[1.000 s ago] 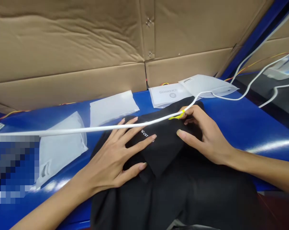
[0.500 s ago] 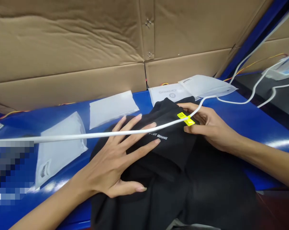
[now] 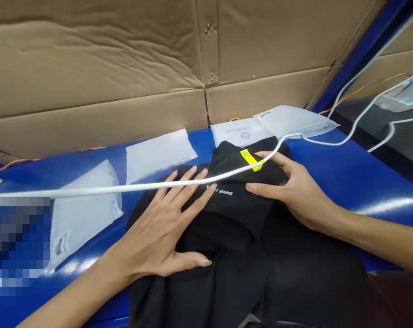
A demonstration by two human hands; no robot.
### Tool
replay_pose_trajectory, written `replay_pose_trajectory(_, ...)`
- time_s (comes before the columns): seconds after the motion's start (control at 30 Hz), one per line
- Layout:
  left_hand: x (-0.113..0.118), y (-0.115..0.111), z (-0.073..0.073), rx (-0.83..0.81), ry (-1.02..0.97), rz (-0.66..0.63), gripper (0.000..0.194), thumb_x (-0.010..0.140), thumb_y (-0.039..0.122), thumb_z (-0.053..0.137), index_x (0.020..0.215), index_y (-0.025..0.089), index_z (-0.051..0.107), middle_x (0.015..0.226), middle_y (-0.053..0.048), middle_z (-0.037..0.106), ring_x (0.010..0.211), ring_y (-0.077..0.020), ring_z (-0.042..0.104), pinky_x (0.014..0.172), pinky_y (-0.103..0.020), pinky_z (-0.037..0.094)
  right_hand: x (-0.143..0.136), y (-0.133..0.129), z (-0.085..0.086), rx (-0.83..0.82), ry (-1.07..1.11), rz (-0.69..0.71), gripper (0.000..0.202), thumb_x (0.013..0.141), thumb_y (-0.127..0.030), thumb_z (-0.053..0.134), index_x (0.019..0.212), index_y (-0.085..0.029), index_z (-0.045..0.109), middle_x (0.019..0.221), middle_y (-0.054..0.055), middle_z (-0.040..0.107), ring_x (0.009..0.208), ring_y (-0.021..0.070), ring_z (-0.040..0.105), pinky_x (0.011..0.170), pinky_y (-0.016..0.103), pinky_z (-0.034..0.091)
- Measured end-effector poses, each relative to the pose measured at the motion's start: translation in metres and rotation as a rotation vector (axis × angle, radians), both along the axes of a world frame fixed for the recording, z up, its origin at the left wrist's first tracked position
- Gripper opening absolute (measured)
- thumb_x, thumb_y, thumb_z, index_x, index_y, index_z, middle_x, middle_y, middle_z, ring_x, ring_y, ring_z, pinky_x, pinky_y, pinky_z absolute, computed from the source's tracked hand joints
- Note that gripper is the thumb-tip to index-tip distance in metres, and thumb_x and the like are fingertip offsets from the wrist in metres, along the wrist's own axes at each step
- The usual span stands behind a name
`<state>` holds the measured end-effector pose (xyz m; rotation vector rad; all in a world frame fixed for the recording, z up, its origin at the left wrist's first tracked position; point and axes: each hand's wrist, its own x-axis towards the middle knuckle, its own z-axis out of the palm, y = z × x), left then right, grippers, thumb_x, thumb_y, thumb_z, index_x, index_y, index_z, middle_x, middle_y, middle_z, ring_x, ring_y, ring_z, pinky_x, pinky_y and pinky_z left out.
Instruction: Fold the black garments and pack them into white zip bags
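A black garment (image 3: 305, 264) lies bunched before me, with small white lettering (image 3: 223, 191) that ends in "BIKING". My left hand (image 3: 172, 223) rests on it, fingers spread and thumb stretched out. At its upper right, my right hand (image 3: 295, 187) touches the cloth with thumb and forefinger apart; its other fingers are mostly hidden. A yellow label (image 3: 250, 159) with a printed code lies on the cloth just left of the right forefinger. A white cable (image 3: 138, 187) runs across the view, in front of the left fingers and part of the label.
Several white packets lie on the blue table (image 3: 346, 173): one at left (image 3: 86, 209), one at centre (image 3: 158, 155), and two overlapping at the back (image 3: 295, 123). Brown cardboard (image 3: 97, 59) walls the far side. A clear plastic container (image 3: 403, 98) stands at right.
My right hand has shifted left and its thumb and forefinger have spread apart. The yellow label has moved left and tilted more steeply. My left fingers have drawn slightly closer together.
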<state>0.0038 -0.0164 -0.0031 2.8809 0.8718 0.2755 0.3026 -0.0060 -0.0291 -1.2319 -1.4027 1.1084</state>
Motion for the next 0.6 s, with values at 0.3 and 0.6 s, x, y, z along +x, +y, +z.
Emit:
replay_pose_trajectory(0.3, 0.001, -0.001, 0.0, -0.004, -0.078, -0.167, 0.079, 0.102, 0.072, 0.052, 0.168, 0.03, 0.04, 0.163, -0.016, 0.053, 0.15, -0.0398, 0.048, 0.128, -0.059, 0.028, -0.001, -0.009, -0.003, 0.355, -0.333, -0.032, 0.022, 0.089, -0.026, 0.077, 0.109, -0.026, 0.067, 0.105, 0.003, 0.074, 0.095, 0.0237, 0.073, 0.081, 0.036, 0.062)
replay_pose_trajectory(0.6, 0.004, -0.001, 0.004, -0.078, -0.008, -0.132, 0.062, 0.111, 0.049, 0.048, 0.169, 0.032, 0.036, 0.172, -0.015, 0.04, 0.16, -0.0365, 0.035, 0.131, -0.064, 0.027, -0.005, -0.018, -0.007, 0.75, -0.419, 0.005, 0.046, 0.091, -0.017, 0.075, 0.133, -0.023, 0.058, 0.12, 0.009, 0.075, 0.111, 0.0244, 0.074, 0.099, 0.038, 0.062)
